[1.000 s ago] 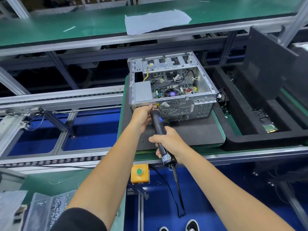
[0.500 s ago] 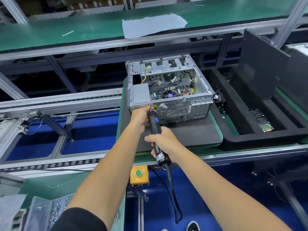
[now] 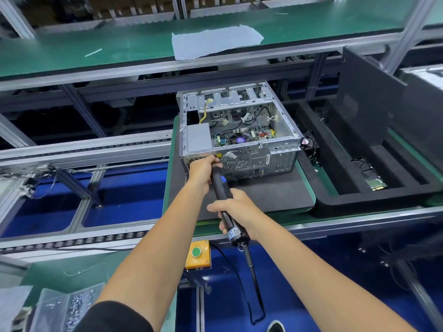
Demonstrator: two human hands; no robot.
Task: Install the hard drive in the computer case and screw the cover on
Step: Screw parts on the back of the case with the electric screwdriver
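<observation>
An open grey computer case (image 3: pixel 282 140) lies on its side on a dark foam mat (image 3: pixel 271 195), its rear panel facing me, with the motherboard and cables showing inside. My right hand (image 3: pixel 236 210) grips a black electric screwdriver (image 3: pixel 221 188) whose tip points at the upper left of the rear panel. My left hand (image 3: pixel 202 171) is curled around the screwdriver's front end, fingertips at the case's top rear edge. The tip and any screw are hidden by the left hand. A black side cover (image 3: pixel 369 99) leans upright at the right.
A black foam tray (image 3: pixel 374 197) with a small green board sits right of the mat. A yellow box with a green button (image 3: pixel 197 255) hangs below the bench edge. A clear bag of screws (image 3: pixel 69 305) lies at the lower left. Roller conveyor rails run at left.
Both hands and the screwdriver have stayed at the same spot on the case's rear panel; only the camera view has shifted slightly.
</observation>
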